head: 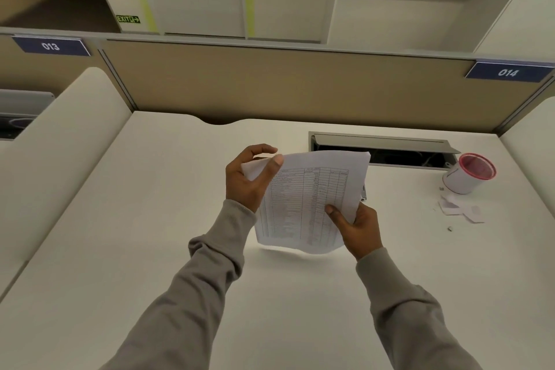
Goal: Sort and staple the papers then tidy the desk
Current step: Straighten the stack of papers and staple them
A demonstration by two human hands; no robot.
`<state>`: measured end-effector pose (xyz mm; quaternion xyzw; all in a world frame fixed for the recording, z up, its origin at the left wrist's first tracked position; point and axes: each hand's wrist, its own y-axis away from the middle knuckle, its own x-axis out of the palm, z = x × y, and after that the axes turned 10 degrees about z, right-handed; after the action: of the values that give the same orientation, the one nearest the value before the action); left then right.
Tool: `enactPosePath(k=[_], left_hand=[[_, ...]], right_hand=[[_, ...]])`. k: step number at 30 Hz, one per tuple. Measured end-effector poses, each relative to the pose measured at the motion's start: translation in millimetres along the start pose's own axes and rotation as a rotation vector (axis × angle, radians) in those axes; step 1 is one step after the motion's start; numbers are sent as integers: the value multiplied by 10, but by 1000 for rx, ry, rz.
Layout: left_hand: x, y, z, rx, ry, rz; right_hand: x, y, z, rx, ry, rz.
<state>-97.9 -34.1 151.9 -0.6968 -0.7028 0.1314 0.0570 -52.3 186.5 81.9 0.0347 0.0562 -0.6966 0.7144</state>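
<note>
Sleeves [195, 294] reach up-frame; left hand [249, 182] and right hand [359, 227] pinch papers [306, 198] at centre. Likely sorting; next, square the edges.

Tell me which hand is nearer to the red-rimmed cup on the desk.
Right. The right hand grips the papers' lower right corner, on the side toward the cup. The left hand pinches their upper left corner, farther from the cup.
</note>
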Motion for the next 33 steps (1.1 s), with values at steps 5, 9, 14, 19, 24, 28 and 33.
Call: enactPosePath(k=[5,9,14,19,24,28,33], left_hand=[[-24,0,-8,-11,53,47],[7,4,-10,-47,61,12],[25,49,64,-62,63,-38],[47,45,119,-72,79,-36],[26,-1,151,-32,115,-12],[40,-1,205,-99,208,-35],[-35,-88,123,-76,165,-32]], right_hand=[[-28,20,9,3,-15,22],[-8,13,-40,28,-28,11],[49,19,-107,92,-62,2],[79,1,-160,124,-92,-7],[74,-22,-137,84,-70,-21],[101,5,-170,75,-31,-17],[-7,-82,-19,5,182,2]])
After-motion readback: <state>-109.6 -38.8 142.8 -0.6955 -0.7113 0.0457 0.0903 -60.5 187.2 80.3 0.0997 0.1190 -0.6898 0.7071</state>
